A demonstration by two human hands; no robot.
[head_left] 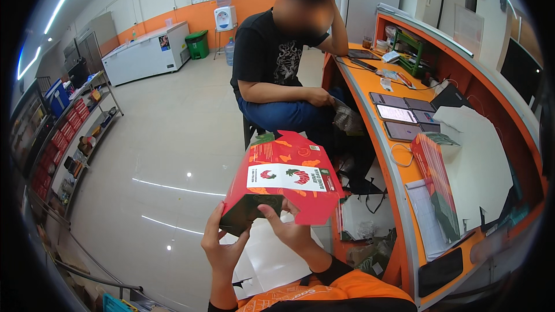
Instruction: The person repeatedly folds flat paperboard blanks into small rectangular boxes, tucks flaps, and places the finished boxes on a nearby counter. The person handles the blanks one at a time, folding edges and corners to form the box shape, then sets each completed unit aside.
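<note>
A red and dark green cardboard food box [283, 188] with a white label panel is held up in front of me, its end flaps partly standing out. My left hand [224, 241] grips its lower left corner, thumb and fingers on the dark green end. At the bottom edge, my right hand [292, 234] is closed on the box, its thumb pressed against the green panel. Below my hands, a white cardboard sheet [269, 257] lies across my lap.
An orange counter [404, 167] runs along my right, bearing several phones [396, 114], flat box blanks [474, 162] and a paper pad [426, 219]. Ahead, a person [283, 63] sits beside it. A shelf rack [87, 133] stands left; a chest freezer [147, 52] is farther back.
</note>
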